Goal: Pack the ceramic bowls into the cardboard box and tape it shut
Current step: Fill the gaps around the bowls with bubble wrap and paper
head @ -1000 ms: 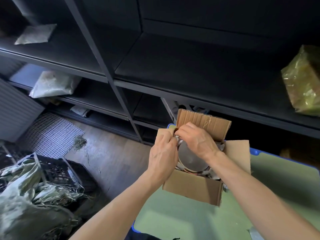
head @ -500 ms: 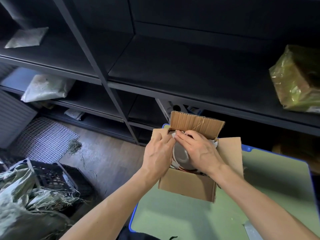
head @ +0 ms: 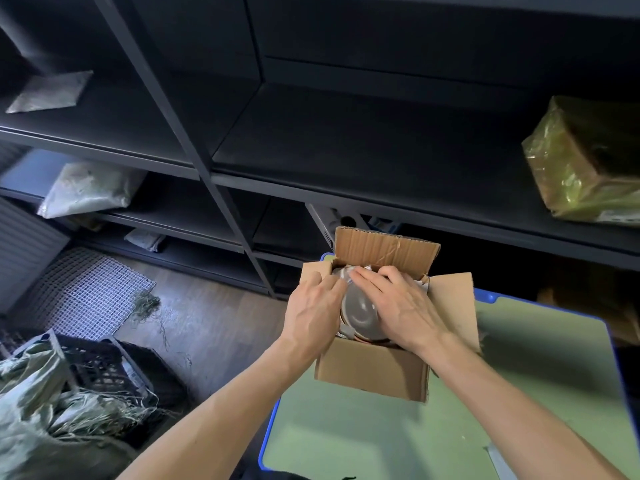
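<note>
An open cardboard box (head: 372,375) stands on the green table top (head: 381,438), its back flap upright and its right flap folded out. Inside it lies a grey ceramic bowl (head: 358,315) with a brown rim, bottom up, with white wrapping paper (head: 346,271) around it. My left hand (head: 313,310) rests on the box's left side, fingers reaching onto the paper at the bowl's edge. My right hand (head: 398,303) lies flat over the bowl with straight fingers pressing the paper at the back left corner. Anything under the bowl is hidden.
Dark metal shelving (head: 311,161) runs behind the table; a package in yellowish film (head: 585,161) sits on it at the right. Left on the floor stand a black crate (head: 100,368) with sacks and straw, and a white mesh mat (head: 86,292). The table has a blue edge (head: 268,431).
Both hands have sunk lower into the box; my right hand has flattened over the bowl and its fingers now press the paper at the back left. The view shifted slightly.
</note>
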The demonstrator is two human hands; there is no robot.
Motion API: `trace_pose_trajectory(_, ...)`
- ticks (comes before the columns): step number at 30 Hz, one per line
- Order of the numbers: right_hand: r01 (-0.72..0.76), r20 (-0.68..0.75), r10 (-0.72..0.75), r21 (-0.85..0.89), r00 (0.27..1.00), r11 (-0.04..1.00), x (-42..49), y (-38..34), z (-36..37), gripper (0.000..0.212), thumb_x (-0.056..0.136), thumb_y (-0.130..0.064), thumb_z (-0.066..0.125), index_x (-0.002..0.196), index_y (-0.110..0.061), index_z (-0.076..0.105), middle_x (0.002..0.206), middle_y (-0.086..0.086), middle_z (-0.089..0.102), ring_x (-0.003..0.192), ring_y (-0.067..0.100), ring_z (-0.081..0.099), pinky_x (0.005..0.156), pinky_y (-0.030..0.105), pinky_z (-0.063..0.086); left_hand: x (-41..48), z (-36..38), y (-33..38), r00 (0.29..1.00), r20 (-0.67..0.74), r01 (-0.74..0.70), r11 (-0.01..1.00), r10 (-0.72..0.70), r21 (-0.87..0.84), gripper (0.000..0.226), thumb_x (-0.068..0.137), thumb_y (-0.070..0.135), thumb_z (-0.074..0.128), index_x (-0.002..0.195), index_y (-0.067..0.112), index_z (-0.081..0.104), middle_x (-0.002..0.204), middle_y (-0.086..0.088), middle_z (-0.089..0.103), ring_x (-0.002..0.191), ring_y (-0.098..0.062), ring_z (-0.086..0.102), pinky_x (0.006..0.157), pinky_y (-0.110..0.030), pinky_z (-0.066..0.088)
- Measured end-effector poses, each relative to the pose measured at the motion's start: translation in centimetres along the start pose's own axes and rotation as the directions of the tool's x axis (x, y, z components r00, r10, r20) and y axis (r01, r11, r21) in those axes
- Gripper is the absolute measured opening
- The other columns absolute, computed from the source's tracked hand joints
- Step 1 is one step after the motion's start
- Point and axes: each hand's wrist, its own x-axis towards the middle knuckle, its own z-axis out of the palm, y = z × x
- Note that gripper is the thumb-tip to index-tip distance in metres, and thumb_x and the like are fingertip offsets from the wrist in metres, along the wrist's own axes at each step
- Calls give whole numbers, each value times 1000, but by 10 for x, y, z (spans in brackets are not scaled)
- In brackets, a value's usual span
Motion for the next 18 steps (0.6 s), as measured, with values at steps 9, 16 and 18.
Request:
trace_pose_trajectory(9, -84, 16, 84, 35, 996, 996, 8, -11, -2, 67, 71, -2, 68, 135, -20, 56, 140, -11, 55, 99, 20, 51, 80, 34, 51, 0, 2, 3, 999, 28, 36, 998, -37, 47, 34, 63, 4, 79, 78, 17, 53, 64, 2, 50, 60, -15, 30, 49, -28, 21)
trace_pose_trajectory(16, -80, 36, 79, 40, 996, 996, 5, -14, -7, 67, 76, -3, 64, 140, -18, 50, 139, -10, 50, 102, 22, 51, 79, 36, 52, 14, -3, 1, 999, 10, -44, 994, 43, 96, 28, 63, 11, 84, 81, 18, 63, 70, 3, 55, 59, -18, 49, 49, -24, 26)
trace_pose_trajectory(18, -106, 40, 103, 73, 994, 992, 4, -15, -7, 69, 74, -3, 67, 139, -20, 51, 141, -12, 51, 102, 21, 51, 78, 35, 53, 13, -4, 2, 999, 0, -34, 994, 34, 102, 29, 62, 11, 84, 78, 18, 61, 65, 4, 53, 56, -16, 46, 49, -24, 23)
